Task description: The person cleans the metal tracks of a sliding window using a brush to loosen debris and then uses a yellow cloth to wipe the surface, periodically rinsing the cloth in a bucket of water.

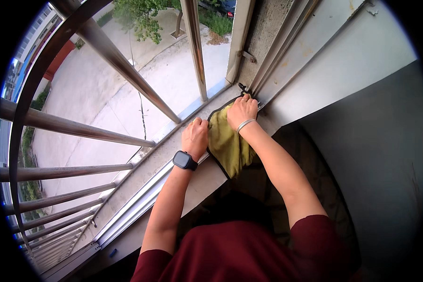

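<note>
A yellow-green cloth with a dark edging hangs over the window sill near its right corner. My left hand grips the cloth's left edge with curled fingers; a black smartwatch is on that wrist. Farther toward the corner, my right hand pinches the upper part of the same cloth. A silver bracelet circles the right wrist. The cloth covers part of the metal sliding-window track. Its lower end drapes past the sill's inner edge.
Metal security bars stand along the outer side of the sill. To the right rises a metal window frame beside a white wall. A small blue object lies near the lower left. Outside is a paved yard with a tree.
</note>
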{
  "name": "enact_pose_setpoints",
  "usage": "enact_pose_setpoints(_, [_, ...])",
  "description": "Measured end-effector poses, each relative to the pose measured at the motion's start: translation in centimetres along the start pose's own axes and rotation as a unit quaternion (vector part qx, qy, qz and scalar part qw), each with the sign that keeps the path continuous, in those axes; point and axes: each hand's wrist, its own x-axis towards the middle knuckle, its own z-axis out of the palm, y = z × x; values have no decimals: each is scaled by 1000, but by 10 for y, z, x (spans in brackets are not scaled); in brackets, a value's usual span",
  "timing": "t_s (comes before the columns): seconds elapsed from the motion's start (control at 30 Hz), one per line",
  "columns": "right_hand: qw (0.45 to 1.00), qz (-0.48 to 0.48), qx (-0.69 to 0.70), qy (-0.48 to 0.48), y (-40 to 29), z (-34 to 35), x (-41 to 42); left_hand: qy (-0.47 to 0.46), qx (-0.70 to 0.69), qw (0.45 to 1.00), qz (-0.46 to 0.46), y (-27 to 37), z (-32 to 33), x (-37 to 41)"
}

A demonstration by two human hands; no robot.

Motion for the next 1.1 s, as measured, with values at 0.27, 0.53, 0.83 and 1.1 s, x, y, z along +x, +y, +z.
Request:
enact_pose_setpoints(0.27, [952,-41,282,115,-16,29,-20,4,-19,1000,-17,-18,-21,-22])
enact_pose_setpoints(0.53, [980,-20,160,118,9,25,-10,12,-25,999,-18,-21,-29,-40])
enact_pose_setpoints(0.83, [986,28,161,22,-3,11,-8,16,-35,999,1,-16,-36,-46])
enact_pose_setpoints(1.1, [987,71,145,-17,-7,14,9,14,-76,997,-11,-17,-26,-44])
